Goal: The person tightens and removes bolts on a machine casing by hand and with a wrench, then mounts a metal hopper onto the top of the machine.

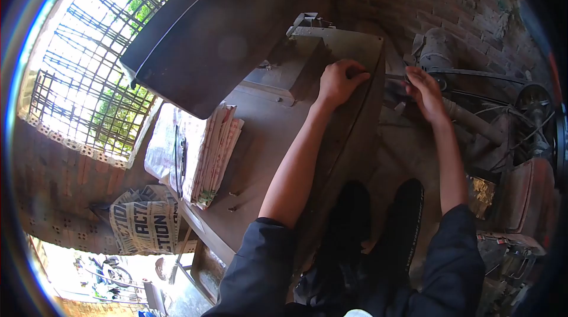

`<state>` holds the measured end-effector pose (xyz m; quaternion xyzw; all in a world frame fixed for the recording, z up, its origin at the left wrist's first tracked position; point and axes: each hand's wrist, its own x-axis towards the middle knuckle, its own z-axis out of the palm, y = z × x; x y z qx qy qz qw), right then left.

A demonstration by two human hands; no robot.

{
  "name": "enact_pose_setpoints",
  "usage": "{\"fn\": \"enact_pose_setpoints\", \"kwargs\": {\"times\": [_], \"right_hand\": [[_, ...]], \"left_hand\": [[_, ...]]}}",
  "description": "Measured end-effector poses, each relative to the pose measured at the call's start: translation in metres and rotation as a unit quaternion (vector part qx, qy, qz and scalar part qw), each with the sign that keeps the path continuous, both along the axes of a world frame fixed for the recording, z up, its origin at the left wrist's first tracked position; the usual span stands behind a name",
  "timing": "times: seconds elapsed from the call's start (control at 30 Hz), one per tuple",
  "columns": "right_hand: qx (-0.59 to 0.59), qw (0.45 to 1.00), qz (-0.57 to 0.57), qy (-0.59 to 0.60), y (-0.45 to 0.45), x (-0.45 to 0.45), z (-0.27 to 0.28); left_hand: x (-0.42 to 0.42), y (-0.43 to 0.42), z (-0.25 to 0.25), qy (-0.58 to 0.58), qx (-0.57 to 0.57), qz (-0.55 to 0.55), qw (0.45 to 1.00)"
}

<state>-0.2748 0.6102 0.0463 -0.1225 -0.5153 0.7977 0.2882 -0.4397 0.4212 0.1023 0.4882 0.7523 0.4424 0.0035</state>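
Observation:
My left hand (341,83) is over the far right part of a brown, dusty machine top (266,151), close to its edge. Its fingers are curled in with the thumb against them, and whatever they may hold is hidden. Off the edge to the right, my right hand (425,93) is raised with bent fingers beside a thin dark piece that I cannot identify. What lies inside its grip is too dark to make out. A boxy metal housing (296,68) sits on the top, left of my left hand.
A large dark hopper (207,39) overhangs the machine top. Folded sacks (204,151) are stacked at its left edge, and a printed bag (145,219) hangs below. Machinery with a pulley (532,101) and a red-brown casing (529,199) stands right.

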Motion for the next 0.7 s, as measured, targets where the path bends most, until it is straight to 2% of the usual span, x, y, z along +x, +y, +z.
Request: {"fn": "enact_pose_setpoints", "kwargs": {"times": [0.07, 0.17, 0.23, 0.37, 0.43, 0.5, 0.63, 0.7], "right_hand": [[0.002, 0.997, -0.018, -0.077, 0.015, -0.014, 0.005], [0.041, 0.991, -0.039, -0.122, 0.031, -0.050, 0.014], [0.144, 0.978, -0.065, -0.139, 0.035, -0.076, 0.026], [0.209, 0.965, -0.043, -0.155, 0.032, -0.120, 0.052], [0.238, 0.955, -0.033, -0.175, 0.028, -0.136, 0.061], [0.289, 0.933, -0.023, -0.215, 0.027, -0.152, 0.059], [0.269, 0.939, 0.033, -0.211, 0.025, -0.180, 0.053], [0.359, 0.891, 0.036, -0.275, 0.009, -0.189, 0.062]], "left_hand": [[0.000, 0.001, 0.000, 0.003, -0.004, 0.013, 1.000], [-0.005, 0.002, -0.005, -0.002, 0.003, 0.013, 1.000], [-0.009, 0.003, -0.010, -0.044, 0.067, 0.008, 0.997], [-0.017, 0.003, -0.010, -0.043, 0.099, 0.079, 0.991], [-0.017, 0.003, -0.008, -0.133, 0.182, 0.090, 0.970], [-0.017, 0.003, -0.006, -0.140, 0.188, 0.103, 0.966], [-0.015, 0.002, -0.004, -0.143, 0.190, 0.132, 0.962], [-0.016, 0.002, -0.004, -0.136, 0.212, 0.140, 0.958]]}}
